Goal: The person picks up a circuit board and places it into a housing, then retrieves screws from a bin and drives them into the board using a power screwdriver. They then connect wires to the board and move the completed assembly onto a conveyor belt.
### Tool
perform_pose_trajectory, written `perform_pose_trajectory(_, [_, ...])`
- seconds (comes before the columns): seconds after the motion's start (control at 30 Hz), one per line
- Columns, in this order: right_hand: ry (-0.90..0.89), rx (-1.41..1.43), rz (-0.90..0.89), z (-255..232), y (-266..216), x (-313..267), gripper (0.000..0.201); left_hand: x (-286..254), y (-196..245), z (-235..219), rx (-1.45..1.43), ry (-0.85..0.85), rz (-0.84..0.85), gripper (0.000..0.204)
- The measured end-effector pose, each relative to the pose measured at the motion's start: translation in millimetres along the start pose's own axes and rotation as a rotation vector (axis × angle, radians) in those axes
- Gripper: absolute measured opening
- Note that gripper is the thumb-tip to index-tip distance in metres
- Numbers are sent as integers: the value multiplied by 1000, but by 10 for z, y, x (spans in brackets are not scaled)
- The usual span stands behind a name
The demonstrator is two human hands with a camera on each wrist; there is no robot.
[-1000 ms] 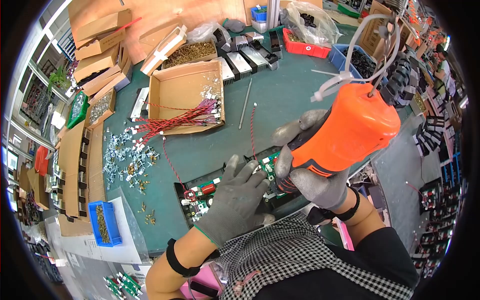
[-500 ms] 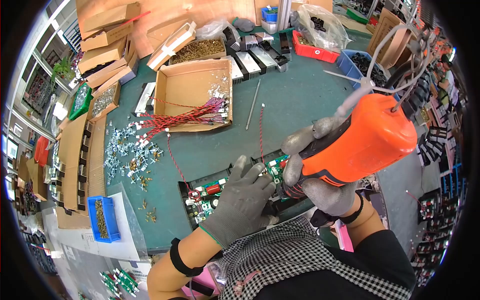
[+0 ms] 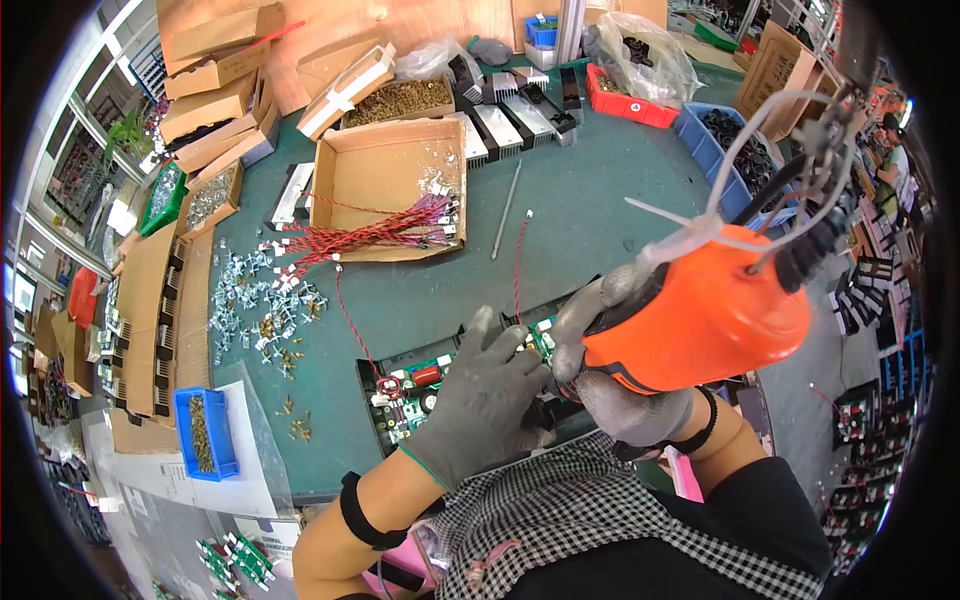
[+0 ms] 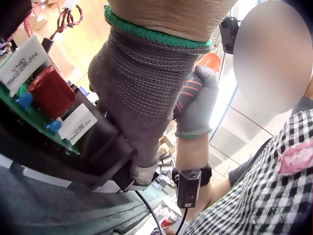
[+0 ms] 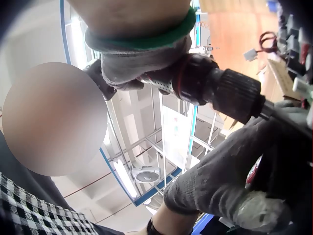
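A green circuit board (image 3: pixel 425 382) sits in a long black housing (image 3: pixel 368 395) on the green mat near the table's front edge. My left hand (image 3: pixel 487 398), in a grey glove, lies flat over the board with fingers spread, pressing it down. In the left wrist view the left hand (image 4: pixel 142 98) covers the black parts beside a red component (image 4: pixel 49 93). My right hand (image 3: pixel 610 375) grips an orange electric screwdriver (image 3: pixel 705 310), its black nose (image 5: pixel 230 90) pointing down at the board beside my left fingers. The bit tip is hidden.
A shallow cardboard box (image 3: pixel 385 185) with red-black twisted wires (image 3: pixel 370 238) lies behind the board. Loose metal clips (image 3: pixel 265 305) and brass screws are scattered at the left, near a blue bin (image 3: pixel 205 435). Heatsinks (image 3: pixel 505 110), red and blue bins stand at the back.
The screwdriver's body has swung down and slightly left over the board, now more upright. The left hand stays pressed on the board.
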State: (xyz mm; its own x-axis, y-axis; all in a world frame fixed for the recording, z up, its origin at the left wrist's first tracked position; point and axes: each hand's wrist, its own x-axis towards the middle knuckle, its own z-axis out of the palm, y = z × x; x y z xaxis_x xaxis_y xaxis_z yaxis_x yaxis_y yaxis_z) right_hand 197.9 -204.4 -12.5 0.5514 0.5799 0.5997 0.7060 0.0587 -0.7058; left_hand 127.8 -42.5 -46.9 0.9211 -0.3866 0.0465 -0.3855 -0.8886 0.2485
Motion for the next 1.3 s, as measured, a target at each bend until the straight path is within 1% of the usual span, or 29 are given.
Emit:
perform_pose_trajectory(0.17, [41,109,55,27,19,16,59,-33,-6,80,2,45,17,62])
perform_pose_trajectory(0.27, [62,138,27,-151,-49,72,58,-29,19,28,6,33,23,61])
perform_pose_trajectory(0.3, [103,200,-30,-221,-65,119,58,-29,29,8,4,-9,8,63])
perform_pose_trajectory(0.37, [197,305,9,-373,-130,66,58,-19,49,-26,-6,-98,-10,67])
perform_pose_trajectory(0.47, [338,426,60,-560,-121,21,60,-23,37,10,4,-37,14,64])
perform_pose_trajectory(0.5, [328,306,49,-615,-29,-3,59,-17,41,-2,8,-51,13,65])
perform_pose_trajectory(0.6, [363,303,73,-620,19,-12,59,-28,36,29,6,-13,18,65])
perform_pose_trajectory(0.63, [390,380,67,-601,63,-19,59,-28,42,36,6,-10,11,65])
perform_pose_trajectory(0.73, [335,336,107,-626,56,-47,60,-23,57,25,-4,-8,0,64])
perform_pose_trajectory(0.83, [347,440,88,-620,128,-82,62,-9,57,24,8,-20,0,63])
perform_pose_trajectory(0.93, [372,316,123,-645,114,-102,64,-1,63,23,-4,-8,-4,61])
perform_pose_trajectory(1.03, [373,335,188,-691,96,-126,63,3,57,17,4,-22,-4,62])
perform_pose_trajectory(1.13, [376,354,143,-691,154,-158,62,5,56,20,0,-23,-7,62])
perform_pose_trajectory(1.23, [428,372,167,-662,154,-114,61,6,53,26,2,-26,-13,62])
perform_pose_trajectory(1.3, [378,365,198,-692,166,-130,60,3,60,34,3,-27,-18,62])
